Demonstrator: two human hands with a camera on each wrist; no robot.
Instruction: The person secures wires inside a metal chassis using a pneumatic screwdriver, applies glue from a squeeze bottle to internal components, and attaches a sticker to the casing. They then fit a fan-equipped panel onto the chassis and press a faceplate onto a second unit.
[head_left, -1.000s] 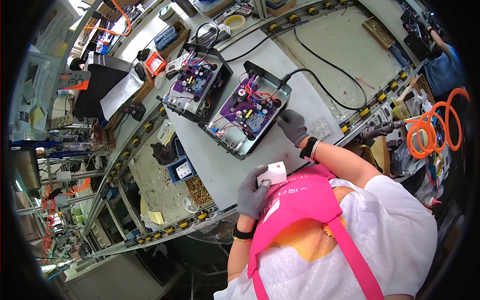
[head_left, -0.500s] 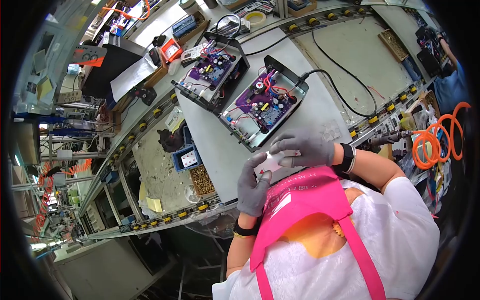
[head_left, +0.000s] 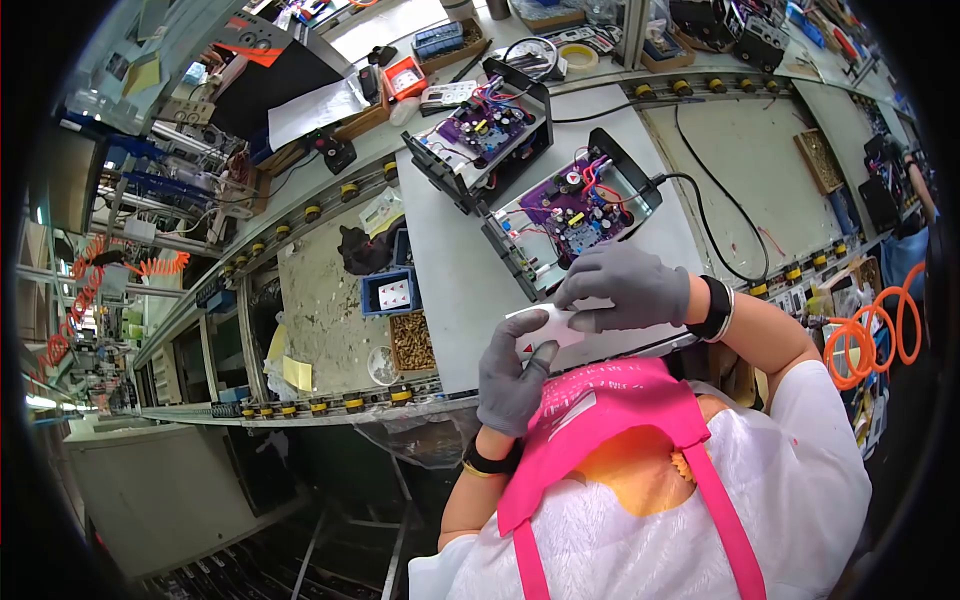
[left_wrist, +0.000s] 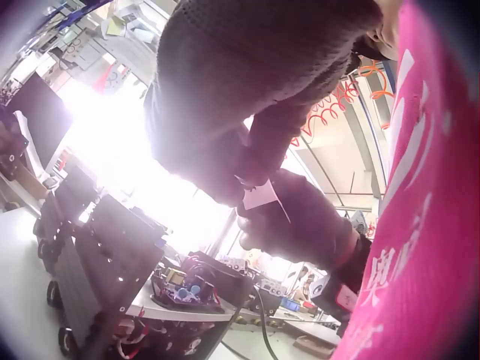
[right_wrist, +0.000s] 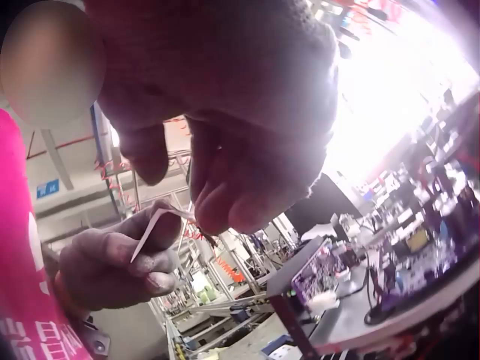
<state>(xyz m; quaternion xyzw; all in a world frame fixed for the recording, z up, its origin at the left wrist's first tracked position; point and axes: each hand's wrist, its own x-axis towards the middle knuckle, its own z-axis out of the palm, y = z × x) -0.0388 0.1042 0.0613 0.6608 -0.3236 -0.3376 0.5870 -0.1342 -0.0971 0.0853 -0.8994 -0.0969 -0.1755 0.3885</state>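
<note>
Head view: a small white sheet (head_left: 563,334), marked with a red triangle (head_left: 528,348), was in the air between your two gloved hands, just in front of the pink apron (head_left: 600,405) and above the near end of the white table (head_left: 450,310). Your left hand (head_left: 513,380) pinched the sheet's left part between thumb and fingers. Your right hand (head_left: 630,288) lay over its opposite end with fingers bent; whether these gripped the sheet or merely touched it could not be told, the contact being hidden.

Handling, as judged: the sheet was probably very light, thin and pliant, more apt to crease than to break; the right wrist view showed it bent. Its thin edge might have slid under glove fabric, so a light pinch at a margin or corner, clear of the triangle, would have suited it best.

Pose: both your elbows were bent. Your left hand came up from below with its thumb toward the sheet; your right reached in from the side, back of the glove upward, its fingers near the open case (head_left: 515,250) with its purple circuit board (head_left: 543,200).
</note>
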